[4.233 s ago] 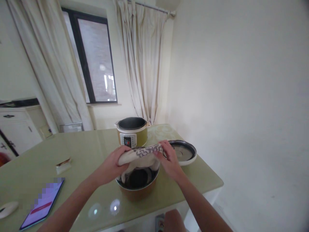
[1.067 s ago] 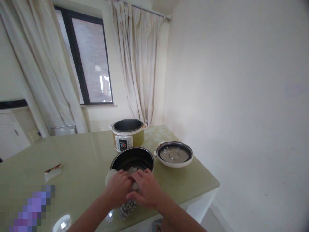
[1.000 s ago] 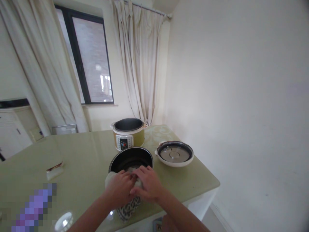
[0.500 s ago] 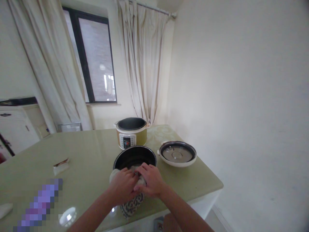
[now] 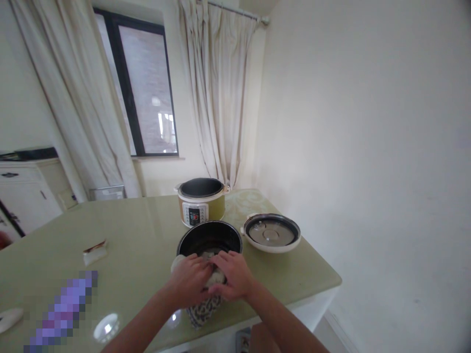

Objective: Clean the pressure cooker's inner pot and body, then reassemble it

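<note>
Both hands press together on a white cloth with a dark zigzag pattern [image 5: 204,306], which is draped over the near rim of the round dark-lined inner pot with a brownish outer wall [image 5: 209,237]. The left hand [image 5: 189,279] lies over the cloth on the near-left of the rim, fingers curled down onto the fabric; the right hand [image 5: 232,275] sits just beside it, touching it, fingers closed over the same bunch of cloth at the rim. Below the grip, the patterned end of the cloth hangs down the pot's outside wall toward the pale green glass-topped table [image 5: 140,245].

A few seconds earlier the cloth was stretched between the two hands above the pot's mouth; since then it has come down onto the near edge, and over the last second the hands have hardly shifted, only kneading in place. That suggests the wiping has moved from the inside of the pot to its rim and outer wall.

Beyond the grip stands the gold and white electric cooker body [image 5: 200,202], open at the top. To the right of the grip, well apart, the round white-rimmed lid [image 5: 271,232] lies upside down on the table.
</note>
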Demonstrator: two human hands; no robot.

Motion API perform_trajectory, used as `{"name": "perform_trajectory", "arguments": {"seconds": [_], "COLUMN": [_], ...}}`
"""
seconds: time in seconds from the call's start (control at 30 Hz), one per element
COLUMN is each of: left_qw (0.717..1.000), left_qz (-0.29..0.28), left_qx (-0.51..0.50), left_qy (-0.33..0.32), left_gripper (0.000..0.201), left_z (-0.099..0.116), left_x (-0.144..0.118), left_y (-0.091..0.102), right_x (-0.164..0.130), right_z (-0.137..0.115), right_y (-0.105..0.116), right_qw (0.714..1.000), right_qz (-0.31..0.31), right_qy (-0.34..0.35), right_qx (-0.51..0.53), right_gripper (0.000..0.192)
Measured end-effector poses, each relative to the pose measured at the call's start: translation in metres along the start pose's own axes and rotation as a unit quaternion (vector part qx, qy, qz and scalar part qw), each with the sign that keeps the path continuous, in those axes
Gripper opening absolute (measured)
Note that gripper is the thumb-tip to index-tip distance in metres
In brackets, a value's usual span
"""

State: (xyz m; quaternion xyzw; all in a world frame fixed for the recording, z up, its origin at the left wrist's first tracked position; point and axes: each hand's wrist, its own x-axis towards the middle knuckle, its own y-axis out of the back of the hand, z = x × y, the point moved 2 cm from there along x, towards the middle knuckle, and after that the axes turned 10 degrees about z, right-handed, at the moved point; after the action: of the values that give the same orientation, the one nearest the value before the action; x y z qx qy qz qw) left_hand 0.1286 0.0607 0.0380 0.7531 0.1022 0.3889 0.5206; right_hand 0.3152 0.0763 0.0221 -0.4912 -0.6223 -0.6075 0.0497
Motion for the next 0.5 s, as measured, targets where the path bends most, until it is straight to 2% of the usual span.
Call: {"name": "perform_trajectory", "arguments": {"seconds": [0.07,0.13,0.2,0.27,0.37,0.43,0.5], "left_qw": [0.999,0.997,0.998,1.000,0.997,0.998,1.000], "left_qz": [0.021,0.034,0.027,0.001,-0.040,-0.038,-0.008], "left_qx": [-0.029,-0.044,-0.035,-0.011,0.019,0.017,-0.006], "left_qy": [-0.033,-0.050,-0.039,-0.001,0.064,0.056,0.004], "left_gripper": [0.040,0.045,0.046,0.047,0.040,0.035,0.035], "left_z": [-0.012,-0.026,-0.031,-0.022,0.006,0.019,0.019], "left_x": [-0.005,-0.008,-0.006,-0.001,0.007,0.008,0.004], "left_y": [0.009,0.016,0.016,0.010,0.000,-0.001,0.005], "right_x": [0.001,0.005,0.007,0.006,-0.003,-0.009,-0.012], "right_z": [0.023,0.043,0.047,0.035,0.010,0.005,0.015], "right_y": [0.016,0.033,0.040,0.035,0.017,0.012,0.018], "right_qw": [0.999,0.998,0.998,0.999,0.998,0.999,0.996], "right_qz": [0.001,0.021,0.031,0.037,0.044,0.047,0.062], "right_qy": [0.017,0.003,-0.013,-0.028,-0.036,-0.019,-0.011], "right_qx": [0.043,0.064,0.054,0.028,0.003,0.020,0.061], "right_gripper": [0.082,0.082,0.077,0.069,0.063,0.066,0.071]}}
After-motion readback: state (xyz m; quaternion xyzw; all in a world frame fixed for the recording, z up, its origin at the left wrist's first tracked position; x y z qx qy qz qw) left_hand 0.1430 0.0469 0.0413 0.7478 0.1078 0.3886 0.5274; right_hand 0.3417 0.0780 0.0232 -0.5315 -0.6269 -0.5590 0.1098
